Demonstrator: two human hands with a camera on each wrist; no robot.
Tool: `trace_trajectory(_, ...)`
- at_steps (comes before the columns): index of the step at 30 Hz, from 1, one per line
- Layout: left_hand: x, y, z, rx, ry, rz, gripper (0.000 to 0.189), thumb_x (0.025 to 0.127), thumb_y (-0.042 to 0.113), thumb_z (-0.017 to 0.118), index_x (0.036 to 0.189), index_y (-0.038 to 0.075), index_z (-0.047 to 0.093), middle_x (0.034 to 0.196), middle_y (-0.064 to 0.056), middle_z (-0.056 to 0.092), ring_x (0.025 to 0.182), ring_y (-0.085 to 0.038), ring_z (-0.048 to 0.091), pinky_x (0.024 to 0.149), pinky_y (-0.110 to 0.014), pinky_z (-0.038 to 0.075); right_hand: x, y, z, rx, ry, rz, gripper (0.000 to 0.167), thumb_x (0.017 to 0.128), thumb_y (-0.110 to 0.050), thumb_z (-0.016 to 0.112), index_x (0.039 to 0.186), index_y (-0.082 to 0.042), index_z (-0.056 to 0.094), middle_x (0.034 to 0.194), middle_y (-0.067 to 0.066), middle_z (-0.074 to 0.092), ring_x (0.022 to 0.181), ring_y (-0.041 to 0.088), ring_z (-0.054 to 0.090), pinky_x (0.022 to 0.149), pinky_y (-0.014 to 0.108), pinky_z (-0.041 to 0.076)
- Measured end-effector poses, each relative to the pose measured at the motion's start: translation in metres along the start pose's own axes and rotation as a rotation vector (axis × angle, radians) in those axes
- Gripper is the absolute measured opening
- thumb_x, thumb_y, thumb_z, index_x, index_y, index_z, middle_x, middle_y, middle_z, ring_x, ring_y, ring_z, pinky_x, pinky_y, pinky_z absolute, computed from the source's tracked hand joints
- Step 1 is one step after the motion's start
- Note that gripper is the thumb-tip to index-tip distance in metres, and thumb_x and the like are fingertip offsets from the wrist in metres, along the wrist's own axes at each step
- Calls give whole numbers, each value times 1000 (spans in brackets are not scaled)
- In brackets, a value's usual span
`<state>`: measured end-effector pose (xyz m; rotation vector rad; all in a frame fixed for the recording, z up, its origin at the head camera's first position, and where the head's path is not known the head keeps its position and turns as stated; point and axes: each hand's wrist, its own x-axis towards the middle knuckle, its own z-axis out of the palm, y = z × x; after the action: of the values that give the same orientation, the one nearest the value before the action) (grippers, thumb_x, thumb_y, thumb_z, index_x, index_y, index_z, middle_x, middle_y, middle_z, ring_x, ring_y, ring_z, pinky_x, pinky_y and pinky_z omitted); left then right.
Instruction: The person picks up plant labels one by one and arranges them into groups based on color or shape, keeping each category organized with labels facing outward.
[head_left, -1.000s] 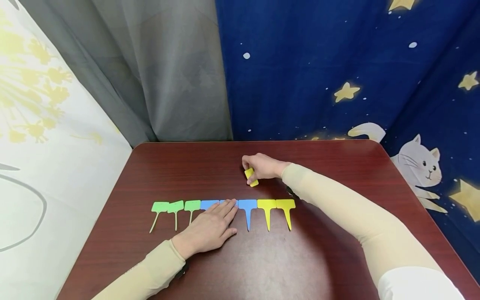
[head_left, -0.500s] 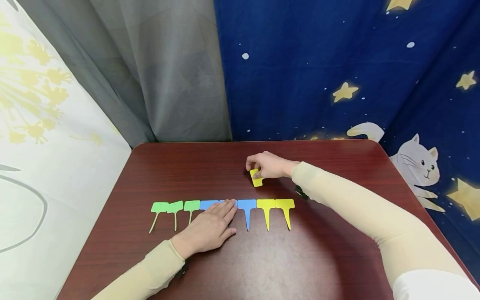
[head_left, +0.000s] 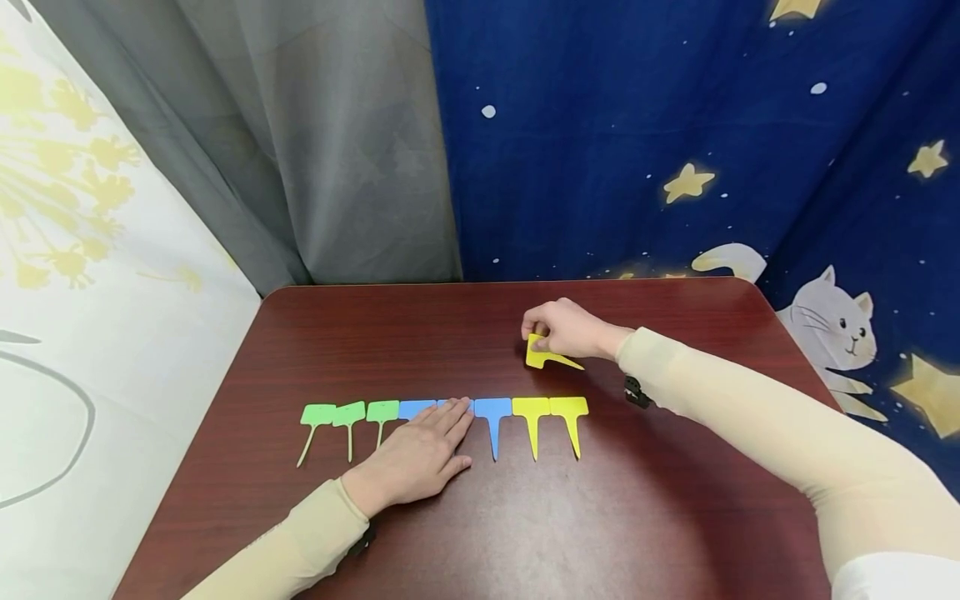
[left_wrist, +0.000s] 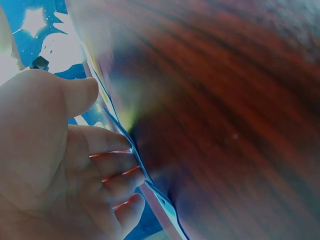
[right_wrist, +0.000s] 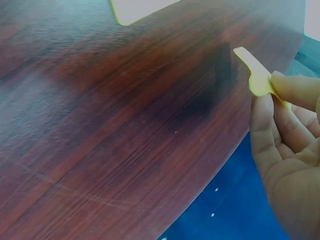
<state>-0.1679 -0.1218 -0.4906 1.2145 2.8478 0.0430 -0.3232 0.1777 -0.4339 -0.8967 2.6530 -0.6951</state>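
A yellow T-shaped plant label [head_left: 542, 353] is pinched between thumb and fingers of my right hand [head_left: 572, 327], behind the row, its pointed stem toward the right. In the right wrist view this label [right_wrist: 259, 80] shows nearly edge-on at the fingertips. My left hand [head_left: 417, 457] lies flat with straight fingers over the blue labels of the row, partly hiding two of them. To its right lie a blue label [head_left: 493, 417] and two yellow labels, the nearer one [head_left: 532, 412] beside the end one [head_left: 570, 412]. Green labels [head_left: 349, 417] form the left end.
The row lies across the middle of a dark red-brown wooden table [head_left: 525, 525], heads side by side and stems toward the front. Behind the table hang a grey curtain [head_left: 360, 167] and a blue curtain [head_left: 585, 150] with stars.
My right hand has moved to the right with the yellow plant label, which has turned so that its stem now shows. My left hand has stayed on the row.
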Motion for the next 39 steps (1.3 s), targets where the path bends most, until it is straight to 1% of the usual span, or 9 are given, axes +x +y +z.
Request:
trace_trajectory(7, 0, -1, -3, 2, -9, -8, 65, 105, 44, 46, 153, 1, 40, 162, -16, 29, 148, -30, 31, 119, -45, 27, -15, 5, -5, 26, 56, 34, 15, 90, -6, 74, 104, -10, 73, 91, -4, 70, 82, 16, 64, 69, 30, 56)
trace_trajectory(12, -1, -1, -2, 3, -8, -6, 65, 105, 44, 46, 153, 0, 40, 162, -16, 30, 147, -30, 31, 119, -45, 28, -25, 5, -8, 35, 91, 57, 13, 86, -4, 76, 96, -13, 73, 86, -4, 70, 80, 15, 65, 67, 30, 56)
trace_trajectory(19, -2, -1, 0, 1, -4, -1, 64, 106, 44, 46, 153, 0, 41, 161, -17, 30, 147, -31, 32, 118, -46, 29, -42, 11, -5, 100, 85, 118, 11, 86, -5, 77, 90, -14, 72, 82, -3, 69, 71, 16, 64, 63, 30, 57)
trace_trajectory(24, -3, -1, 1, -2, -2, -1, 64, 106, 43, 46, 153, 0, 40, 162, -17, 30, 147, -31, 31, 118, -46, 29, -57, 17, -5, 182, 95, 183, 11, 86, -3, 77, 91, -11, 71, 82, 1, 69, 71, 20, 66, 64, 32, 59)
trace_trajectory(26, -3, -1, 0, 0, -3, -2, 64, 106, 43, 46, 153, 0, 40, 162, -16, 30, 147, -31, 31, 118, -46, 29, -63, 20, -5, 227, 102, 222, 12, 85, -2, 76, 92, -10, 72, 83, 3, 69, 72, 21, 68, 65, 32, 60)
trace_trajectory(29, -3, -2, 0, 3, -5, -4, 64, 106, 44, 45, 153, 1, 39, 162, -16, 29, 148, -30, 31, 118, -46, 29, -72, 24, -5, 288, 112, 259, 13, 85, -1, 75, 95, -8, 73, 87, 5, 70, 74, 23, 71, 67, 34, 61)
trace_trajectory(34, -3, -1, -1, -3, -9, -8, 65, 106, 44, 45, 154, 1, 39, 162, -16, 29, 148, -30, 30, 119, -46, 28, -85, 31, -6, 370, 120, 293, 16, 86, 1, 75, 100, -4, 75, 95, 9, 72, 78, 23, 72, 69, 38, 62)
trace_trajectory(39, -2, 1, -1, 5, -8, -7, 65, 105, 44, 46, 154, 1, 39, 162, -16, 30, 148, -30, 30, 118, -46, 29, -98, 37, -5, 424, 125, 322, 16, 87, 4, 72, 102, -1, 74, 93, 11, 70, 80, 22, 71, 68, 36, 62)
